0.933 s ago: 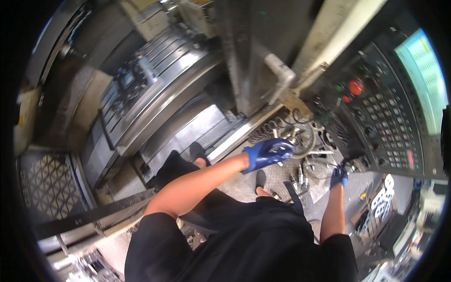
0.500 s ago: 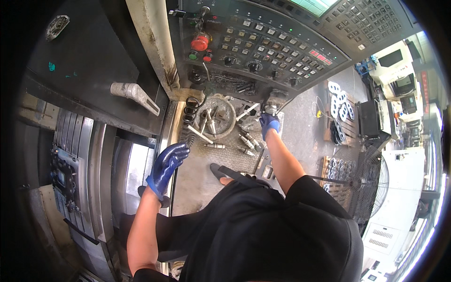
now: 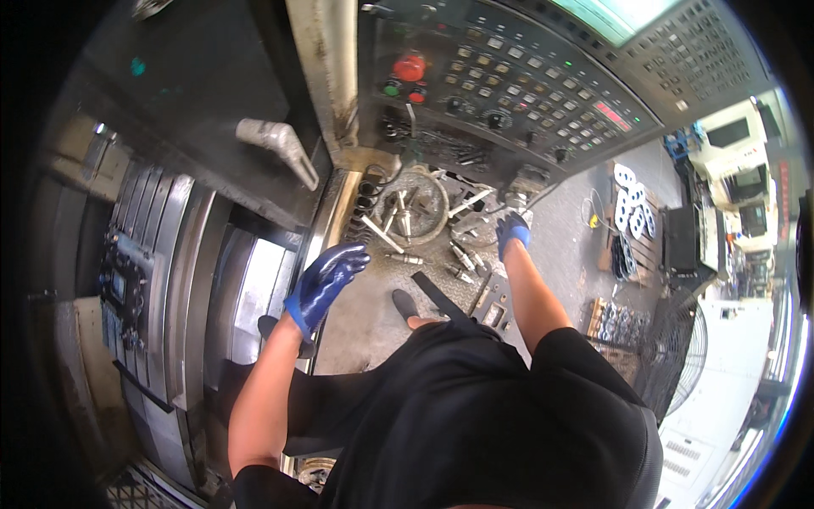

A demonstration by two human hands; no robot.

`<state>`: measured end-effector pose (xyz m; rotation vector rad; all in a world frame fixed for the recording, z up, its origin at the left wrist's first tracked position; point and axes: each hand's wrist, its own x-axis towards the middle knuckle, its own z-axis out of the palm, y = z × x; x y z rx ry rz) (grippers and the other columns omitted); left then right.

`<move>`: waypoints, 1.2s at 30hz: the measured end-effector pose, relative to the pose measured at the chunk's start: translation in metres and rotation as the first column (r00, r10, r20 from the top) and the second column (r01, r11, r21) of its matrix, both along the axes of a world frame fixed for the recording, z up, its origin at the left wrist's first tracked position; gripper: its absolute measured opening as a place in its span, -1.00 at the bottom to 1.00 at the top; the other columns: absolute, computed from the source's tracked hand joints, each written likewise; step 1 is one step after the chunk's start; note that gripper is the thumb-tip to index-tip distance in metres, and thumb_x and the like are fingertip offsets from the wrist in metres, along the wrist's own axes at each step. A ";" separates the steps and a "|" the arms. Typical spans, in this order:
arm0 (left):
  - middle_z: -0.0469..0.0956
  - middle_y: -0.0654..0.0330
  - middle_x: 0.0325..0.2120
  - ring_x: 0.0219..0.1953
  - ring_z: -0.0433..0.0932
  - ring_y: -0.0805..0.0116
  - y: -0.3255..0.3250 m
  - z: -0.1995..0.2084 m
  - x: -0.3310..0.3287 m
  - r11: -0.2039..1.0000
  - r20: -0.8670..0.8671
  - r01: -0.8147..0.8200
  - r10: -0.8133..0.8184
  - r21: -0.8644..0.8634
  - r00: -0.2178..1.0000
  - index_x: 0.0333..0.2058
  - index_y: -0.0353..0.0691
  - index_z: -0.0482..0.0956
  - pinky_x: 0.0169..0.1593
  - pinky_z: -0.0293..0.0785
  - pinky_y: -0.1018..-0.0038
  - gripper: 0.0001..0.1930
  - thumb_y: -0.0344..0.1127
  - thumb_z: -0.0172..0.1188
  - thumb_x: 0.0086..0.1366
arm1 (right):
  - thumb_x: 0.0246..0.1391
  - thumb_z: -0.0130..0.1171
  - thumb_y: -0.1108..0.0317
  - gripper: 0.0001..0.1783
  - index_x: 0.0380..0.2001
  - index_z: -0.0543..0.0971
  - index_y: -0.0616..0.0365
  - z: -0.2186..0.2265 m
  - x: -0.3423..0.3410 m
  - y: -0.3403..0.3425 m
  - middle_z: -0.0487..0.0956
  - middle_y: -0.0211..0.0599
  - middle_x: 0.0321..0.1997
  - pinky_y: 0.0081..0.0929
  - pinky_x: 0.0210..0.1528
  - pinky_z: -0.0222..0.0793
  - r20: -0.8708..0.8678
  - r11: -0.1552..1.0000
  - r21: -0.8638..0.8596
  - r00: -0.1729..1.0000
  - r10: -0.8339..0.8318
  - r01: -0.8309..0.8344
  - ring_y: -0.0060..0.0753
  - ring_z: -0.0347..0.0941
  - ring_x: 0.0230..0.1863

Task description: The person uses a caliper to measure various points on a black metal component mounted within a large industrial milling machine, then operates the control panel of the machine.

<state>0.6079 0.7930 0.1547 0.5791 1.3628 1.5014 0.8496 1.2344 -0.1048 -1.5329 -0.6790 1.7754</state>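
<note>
My left hand, in a wet-looking blue glove, hovers beside the machine's door opening with its fingers stretched out and nothing in them. My right hand, also gloved in blue, is held out just below a small dark box with a pale knob under the control panel. Its fingers look loosely spread, and a slight gap seems to separate them from the knob. Left of me, a dark plate-like part is mounted upright on the slotted machine table.
A dark door with a pale handle stands at upper left. Several metal tool holders lie on the floor plate near a round tray. A fan and pallets of metal parts are at right.
The view has shifted, so the panel and door appear farther right. My right hand has come away from the knob it was touching. My left hand stays outstretched.
</note>
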 end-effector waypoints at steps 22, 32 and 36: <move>0.68 -0.06 -0.26 -0.19 0.66 -0.04 -0.020 0.001 -0.001 0.593 -0.500 0.077 -0.736 -0.802 0.456 -0.09 -0.25 0.66 -0.10 0.57 0.14 -0.51 0.00 0.29 0.13 | 0.21 0.25 0.35 -0.55 0.15 0.51 0.22 0.099 -0.195 -0.202 0.63 -0.22 -0.02 -0.45 -0.08 0.49 0.365 0.057 0.458 0.247 0.898 -0.887 -0.41 0.57 -0.09; 0.72 0.13 -0.33 -0.25 0.70 0.17 -0.002 -0.003 -0.006 0.689 -0.647 -0.030 -0.663 -0.724 0.377 -0.34 -0.12 0.77 -0.20 0.59 0.25 -0.74 -0.23 0.38 -0.07 | 0.37 0.08 0.27 -0.54 0.23 0.43 0.31 0.318 -0.340 -0.288 0.53 -0.15 0.18 -0.43 0.16 0.37 0.309 -0.164 0.950 0.718 0.624 -0.266 -0.38 0.46 0.11; 0.72 0.18 -0.25 -0.20 0.68 0.19 0.000 0.015 0.000 0.678 -0.621 0.026 -0.687 -0.734 0.378 -0.27 -0.08 0.78 -0.13 0.59 0.26 -0.71 -0.21 0.39 -0.04 | 0.39 0.03 0.28 -0.65 -0.03 0.61 0.36 0.304 -0.368 -0.287 0.68 -0.09 -0.05 -0.38 0.09 0.43 0.449 -0.224 0.893 0.789 0.418 -0.390 -0.26 0.59 -0.06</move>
